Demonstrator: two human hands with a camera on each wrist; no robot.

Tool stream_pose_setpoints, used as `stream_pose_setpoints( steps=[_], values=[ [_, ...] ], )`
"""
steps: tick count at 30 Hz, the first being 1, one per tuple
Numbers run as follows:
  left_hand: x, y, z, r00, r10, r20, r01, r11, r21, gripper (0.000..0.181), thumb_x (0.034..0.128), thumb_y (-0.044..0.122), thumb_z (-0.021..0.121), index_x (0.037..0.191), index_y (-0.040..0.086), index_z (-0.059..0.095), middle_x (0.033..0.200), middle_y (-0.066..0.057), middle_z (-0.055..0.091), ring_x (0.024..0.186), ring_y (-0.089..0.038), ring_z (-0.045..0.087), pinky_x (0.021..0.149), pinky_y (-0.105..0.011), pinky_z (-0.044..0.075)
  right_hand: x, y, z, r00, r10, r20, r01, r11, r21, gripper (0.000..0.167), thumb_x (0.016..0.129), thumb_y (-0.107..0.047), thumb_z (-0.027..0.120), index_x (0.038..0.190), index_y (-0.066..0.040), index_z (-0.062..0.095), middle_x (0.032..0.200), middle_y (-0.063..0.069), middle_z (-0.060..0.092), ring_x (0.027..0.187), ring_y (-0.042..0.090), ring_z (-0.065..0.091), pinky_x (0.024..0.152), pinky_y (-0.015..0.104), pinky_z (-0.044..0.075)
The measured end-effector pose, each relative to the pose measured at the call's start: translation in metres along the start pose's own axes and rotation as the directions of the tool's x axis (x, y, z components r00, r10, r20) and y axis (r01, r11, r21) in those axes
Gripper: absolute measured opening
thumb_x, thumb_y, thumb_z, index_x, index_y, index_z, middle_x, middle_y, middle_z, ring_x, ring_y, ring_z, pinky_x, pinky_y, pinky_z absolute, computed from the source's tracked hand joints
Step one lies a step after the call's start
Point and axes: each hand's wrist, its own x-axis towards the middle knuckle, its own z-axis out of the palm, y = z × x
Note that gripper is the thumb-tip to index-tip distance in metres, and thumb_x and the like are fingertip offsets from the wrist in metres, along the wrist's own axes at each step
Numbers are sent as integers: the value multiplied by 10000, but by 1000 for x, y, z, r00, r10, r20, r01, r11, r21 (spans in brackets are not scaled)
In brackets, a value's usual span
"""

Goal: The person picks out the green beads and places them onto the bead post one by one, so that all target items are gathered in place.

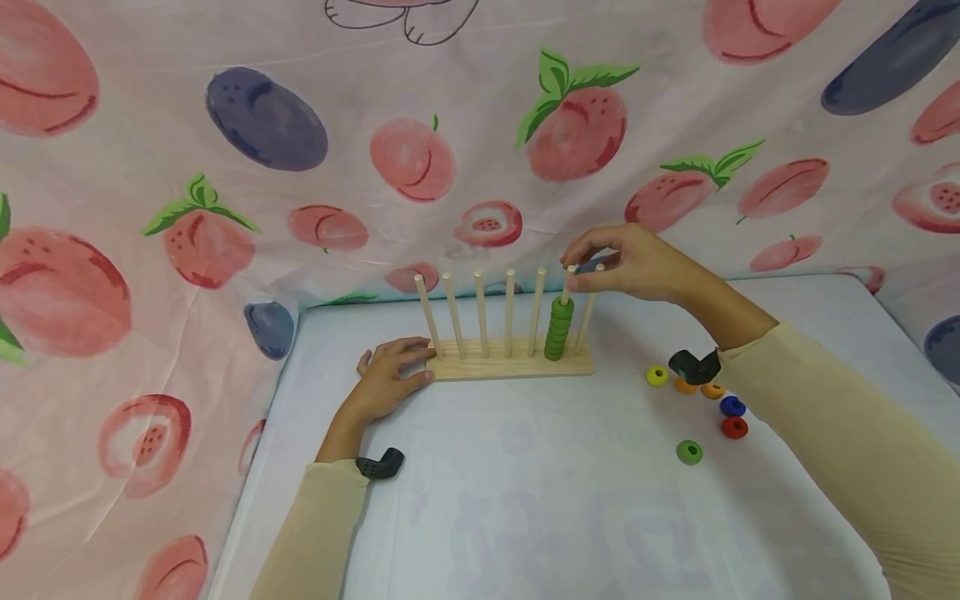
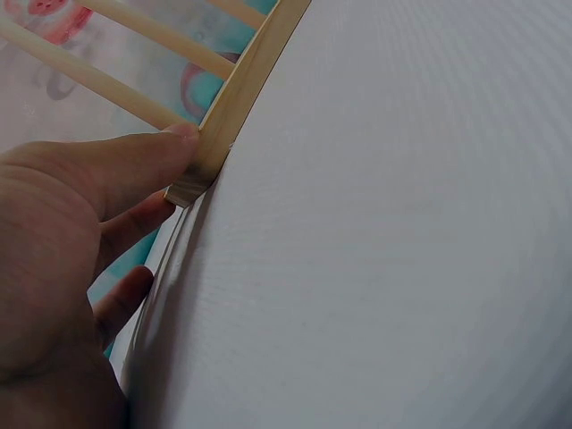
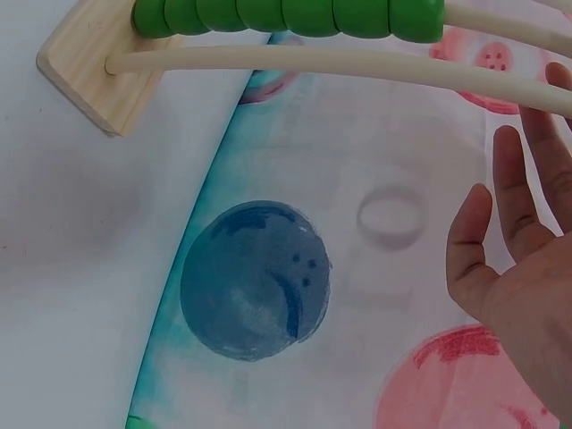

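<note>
A wooden peg rack (image 1: pixel 510 367) stands at the back of the table with several upright pegs. Green beads (image 1: pixel 558 329) are stacked on its second peg from the right; the right wrist view shows the green stack (image 3: pixel 308 14) from the side. My left hand (image 1: pixel 390 375) holds the rack's left end; in the left wrist view its thumb (image 2: pixel 152 165) lies along the front of the wooden base. My right hand (image 1: pixel 637 262) is at the top of the green beads' peg, thumb and forefinger beside the tip. No bead shows between them.
To the right of the rack lie loose beads: a yellow bead (image 1: pixel 657 376), orange beads (image 1: pixel 712 390), a blue bead (image 1: pixel 732 406), a red bead (image 1: pixel 735 427) and a green bead (image 1: pixel 689 452). Behind the table hangs a fruit-printed cloth (image 1: pixel 450 83).
</note>
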Motion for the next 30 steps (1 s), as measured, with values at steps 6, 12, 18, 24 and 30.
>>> stream_pose_setpoints(
  steps=[6,12,18,24,30],
  values=[
    [0,-1,0,1000,6,-4,-6,1000,4,437,970,363,705,1380,220,662,1547,8,494,1471,-337,299,1146,-694,-83,-5,5,-3,1000,-1,7,1,1000,-25,238,902,-263,797,1112,-162,749,1152,-19,702,1080,195,620,969,408,526],
    [1,-1,0,1000,7,-2,-7,1000,13,439,971,363,704,1382,218,660,1549,5,493,1468,-340,303,1143,-695,-77,-15,15,-9,997,47,64,-43,997,-63,236,906,-269,790,1121,-180,746,1185,-4,696,1082,192,598,937,389,525],
    [1,-1,0,1000,1,-1,-1,1000,17,446,969,364,706,1387,217,657,1550,4,492,1477,-337,293,1146,-695,-80,-32,26,-16,989,103,104,-96,993,-72,265,913,-262,784,1148,-161,716,1201,24,679,1155,237,584,951,364,530],
    [0,0,0,1000,1,2,-1,1000,12,445,972,360,703,1388,210,656,1549,1,492,1480,-336,290,1146,-694,-81,-54,41,-22,977,149,150,-135,986,-101,319,933,-314,763,1223,-198,698,1244,-14,672,1172,198,599,928,296,551],
    [0,0,0,1000,-5,-3,5,1000,10,440,969,356,707,1381,208,661,1549,-3,493,1487,-335,281,1149,-698,-79,-75,57,-23,965,185,186,-173,982,-78,331,952,-355,734,1243,-205,681,1255,-9,670,1152,176,615,1018,447,535]
  ],
)
